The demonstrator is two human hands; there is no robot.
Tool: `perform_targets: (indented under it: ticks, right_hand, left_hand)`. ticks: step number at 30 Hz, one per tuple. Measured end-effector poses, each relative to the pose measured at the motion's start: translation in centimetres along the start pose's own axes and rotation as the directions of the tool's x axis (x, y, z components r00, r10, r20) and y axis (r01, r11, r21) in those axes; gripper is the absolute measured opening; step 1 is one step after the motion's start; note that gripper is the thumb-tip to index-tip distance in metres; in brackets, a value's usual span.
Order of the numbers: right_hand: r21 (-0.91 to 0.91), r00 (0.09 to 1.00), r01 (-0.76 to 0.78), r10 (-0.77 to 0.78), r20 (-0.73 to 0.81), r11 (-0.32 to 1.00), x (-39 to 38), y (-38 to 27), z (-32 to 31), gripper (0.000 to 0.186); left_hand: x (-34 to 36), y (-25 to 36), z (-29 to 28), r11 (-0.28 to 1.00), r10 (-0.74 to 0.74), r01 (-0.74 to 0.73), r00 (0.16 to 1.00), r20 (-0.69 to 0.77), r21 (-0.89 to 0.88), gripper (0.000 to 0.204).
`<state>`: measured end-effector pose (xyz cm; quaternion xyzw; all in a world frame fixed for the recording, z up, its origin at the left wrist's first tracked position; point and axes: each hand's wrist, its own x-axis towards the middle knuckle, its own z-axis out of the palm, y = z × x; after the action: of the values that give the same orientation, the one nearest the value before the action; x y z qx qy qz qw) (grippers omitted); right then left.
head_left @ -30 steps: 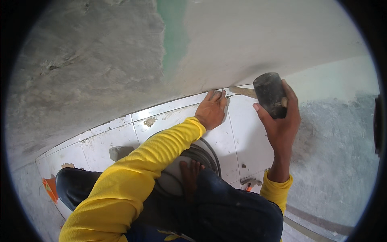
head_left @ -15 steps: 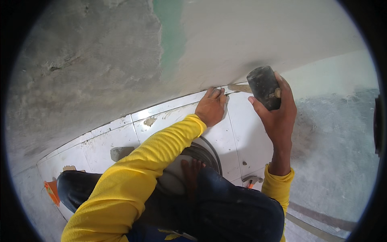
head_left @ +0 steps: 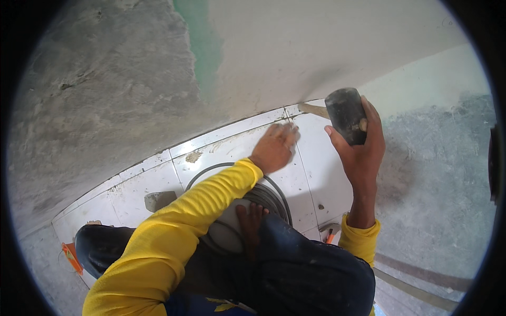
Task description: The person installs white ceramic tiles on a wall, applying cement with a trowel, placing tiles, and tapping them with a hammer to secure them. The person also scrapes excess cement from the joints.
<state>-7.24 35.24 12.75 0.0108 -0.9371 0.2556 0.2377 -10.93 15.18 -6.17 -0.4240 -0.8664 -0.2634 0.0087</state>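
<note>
In my right hand (head_left: 363, 147) is a black rubber mallet (head_left: 343, 113), gripped by its head, with thumb and fingers on opposite sides. Its wooden handle (head_left: 313, 109) points left toward the wall's base. My left hand (head_left: 275, 147) is palm down over the white floor tiles (head_left: 321, 158), just short of the narrow tile strip (head_left: 232, 132) along the wall. Its fingers look apart and hold nothing that I can see, though their tips are blurred by motion. A joint between strip tiles lies just beyond those fingertips.
A coil of grey hose or cable (head_left: 276, 203) lies below my left wrist, beside my bare foot (head_left: 250, 221). A grey block (head_left: 159, 200) sits to the left. A hammer (head_left: 330, 231) with an orange handle lies near my right forearm. Bare plaster wall (head_left: 116, 79) rises ahead.
My left hand has drawn back from the strip at the wall's base, slightly toward me. My right hand still holds the mallet in nearly the same place. The view has shifted slightly.
</note>
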Motion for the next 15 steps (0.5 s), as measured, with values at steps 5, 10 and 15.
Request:
perform_targets:
  ticks: [5,10,15]
  right_hand:
    - [0.007,0.99,-0.136,0.136,-0.042,0.991,-1.2,0.3,-1.8,0.091]
    - [0.057,0.974,-0.197,0.202,-0.1,0.979,-1.7,0.2,-2.9,0.09]
    - [0.032,0.988,-0.15,0.152,-0.041,0.988,-1.2,0.2,-2.5,0.09]
  left_hand:
    - [-0.9,1.8,0.6,0.988,-0.092,0.088,0.995,-0.025,-0.124,0.057]
    - [-0.7,0.0,0.5,0.98,-0.196,0.194,0.977,-0.084,-0.038,0.058]
    - [0.4,-0.6,0.5,0.979,-0.204,0.204,0.978,-0.03,-0.004,0.06]
